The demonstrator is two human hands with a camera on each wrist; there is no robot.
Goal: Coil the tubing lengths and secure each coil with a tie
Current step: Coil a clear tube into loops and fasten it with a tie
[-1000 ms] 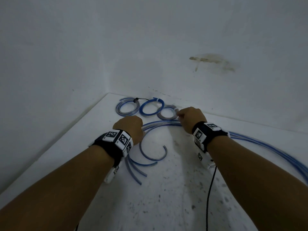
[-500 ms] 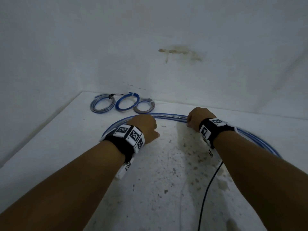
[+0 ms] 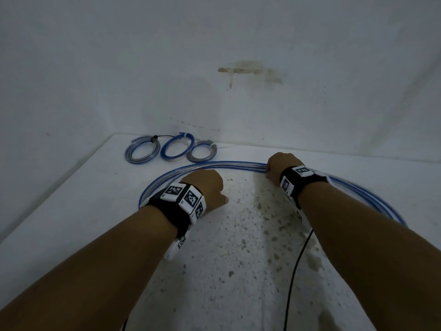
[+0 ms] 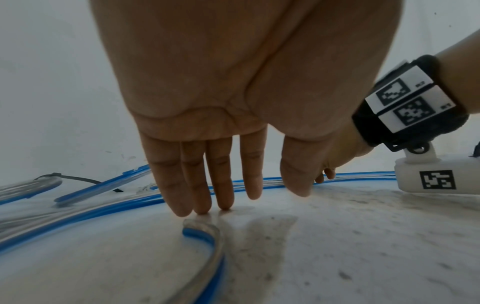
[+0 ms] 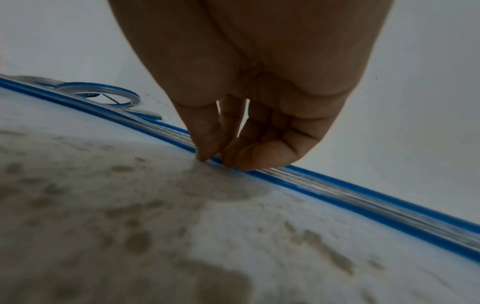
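Observation:
A long bundle of blue and clear tubing (image 3: 214, 166) lies in one wide loop on the white table (image 3: 71, 211). My right hand (image 3: 278, 167) pinches the bundle at the loop's far side, thumb and fingertips (image 5: 205, 152) closed on the tubing (image 5: 337, 191). My left hand (image 3: 208, 187) is inside the loop's left part. Its fingers (image 4: 197, 185) are straight and point down, and the tips touch the table right by two loose tube ends (image 4: 201, 229). Three small coils (image 3: 177, 147) lie at the back left, and the leftmost has a black tie (image 3: 155, 139).
White walls close the table at the back and left, and the three coils sit in that corner. The tabletop is stained with dark speckles (image 3: 250, 235). A thin black cable (image 3: 294, 271) runs from my right wrist towards me across the table.
A second ago the tubing curled tightly by my left hand with loose ends showing; now it lies in a wide loop. Over the last half second both hands have barely moved.

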